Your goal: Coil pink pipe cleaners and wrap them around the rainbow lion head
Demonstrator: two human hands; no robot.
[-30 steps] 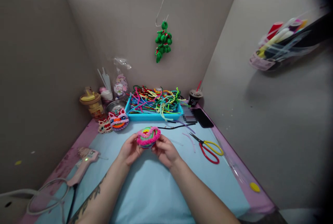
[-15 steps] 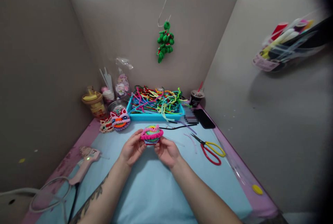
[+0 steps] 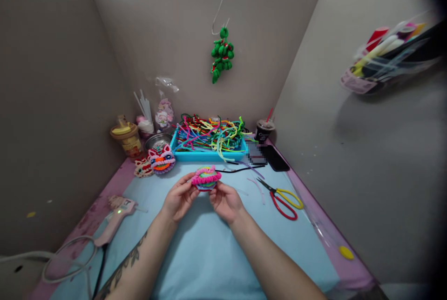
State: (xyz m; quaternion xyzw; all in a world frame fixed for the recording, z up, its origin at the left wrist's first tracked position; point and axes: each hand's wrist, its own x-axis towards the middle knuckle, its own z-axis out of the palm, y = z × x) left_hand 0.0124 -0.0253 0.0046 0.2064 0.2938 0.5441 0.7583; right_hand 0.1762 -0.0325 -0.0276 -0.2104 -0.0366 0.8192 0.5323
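Between my two hands is a small round pipe-cleaner craft piece (image 3: pixel 206 178), with a hot-pink fuzzy rim and green, yellow and blue rows. My left hand (image 3: pixel 179 199) grips its left edge between thumb and fingers. On the other side, my right hand (image 3: pixel 226 201) pinches the lower right edge. The piece is held above the blue cloth (image 3: pixel 202 253), in front of the tray. My fingers hide parts of its sides and underside.
Behind my hands stands a blue tray (image 3: pixel 209 156) heaped with pipe cleaners. Scissors (image 3: pixel 279 197) and a phone (image 3: pixel 274 158) lie to the right. At left are a pink glue gun (image 3: pixel 115 223) with its cord, two lion-head pieces (image 3: pixel 162 159) and a lidded cup (image 3: pixel 127 139).
The craft piece has shifted very slightly to the right and turned a little, both hands keeping their hold. Nothing else has moved beyond a slight shift of the view.
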